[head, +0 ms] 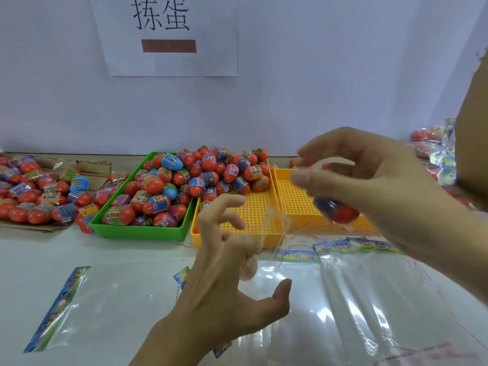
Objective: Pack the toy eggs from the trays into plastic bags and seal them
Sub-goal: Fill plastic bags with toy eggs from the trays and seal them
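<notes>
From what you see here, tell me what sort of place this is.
Probably a hand-packing station in a small toy workshop: a green tray heaped with toy eggs, empty plastic bags laid on the white table, and a printed sign taped to the wall.

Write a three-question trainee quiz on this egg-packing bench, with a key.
1. True or false: the green tray is full of toy eggs.
2. Which hand holds an egg inside a clear bag: left hand or right hand?
3. Fill in: the tray nearest the right hand is ____ in colour.

Key: 1 true. 2 the right hand; the held egg hangs in the film beneath it. 3 yellow, the yellow tray.
</notes>
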Available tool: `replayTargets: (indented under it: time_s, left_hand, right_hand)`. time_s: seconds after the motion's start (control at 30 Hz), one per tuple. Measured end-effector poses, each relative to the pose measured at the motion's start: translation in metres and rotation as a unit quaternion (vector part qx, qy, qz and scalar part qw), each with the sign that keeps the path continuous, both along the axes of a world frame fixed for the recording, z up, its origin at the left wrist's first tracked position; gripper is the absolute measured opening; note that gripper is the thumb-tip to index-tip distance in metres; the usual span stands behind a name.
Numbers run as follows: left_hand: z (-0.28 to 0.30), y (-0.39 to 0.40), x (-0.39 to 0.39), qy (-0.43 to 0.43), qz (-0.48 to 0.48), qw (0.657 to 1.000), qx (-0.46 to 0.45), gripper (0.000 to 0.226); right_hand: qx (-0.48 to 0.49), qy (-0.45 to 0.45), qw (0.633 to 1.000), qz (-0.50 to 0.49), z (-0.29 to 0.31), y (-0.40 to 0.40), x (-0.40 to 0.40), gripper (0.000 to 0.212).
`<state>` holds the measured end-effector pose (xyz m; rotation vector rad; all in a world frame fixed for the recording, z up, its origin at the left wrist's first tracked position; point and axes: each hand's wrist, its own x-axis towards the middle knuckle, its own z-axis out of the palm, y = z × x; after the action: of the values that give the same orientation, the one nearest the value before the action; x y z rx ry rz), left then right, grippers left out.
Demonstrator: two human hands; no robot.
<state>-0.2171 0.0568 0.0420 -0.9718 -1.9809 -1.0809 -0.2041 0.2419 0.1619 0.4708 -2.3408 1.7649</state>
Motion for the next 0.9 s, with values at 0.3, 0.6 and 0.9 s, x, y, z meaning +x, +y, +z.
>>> replayTargets:
  time_s: [0.3,0.6,0.9]
  left_hand:
    - [0.011,0.014,-0.006,0.024,-0.006,0.991,0.132,0.084]
    - [0.013,0.002,0.001,0.063,0.085,0.994,0.034,0.038]
    - [0.008,0.006,0.004,0.074,0.079,0.994,-0.006,0.032]
  right_hand:
    - [-0.037,0.165,0.985,-0.017,-0.016,-0.043,0.007,0.031]
    - [0.03,0.312,0.948,-0.05,-0.049,-0.038,0.0,0.029]
    - [0.003,0.274,0.958,-0.086,-0.058,-0.039,-0.001,0.034]
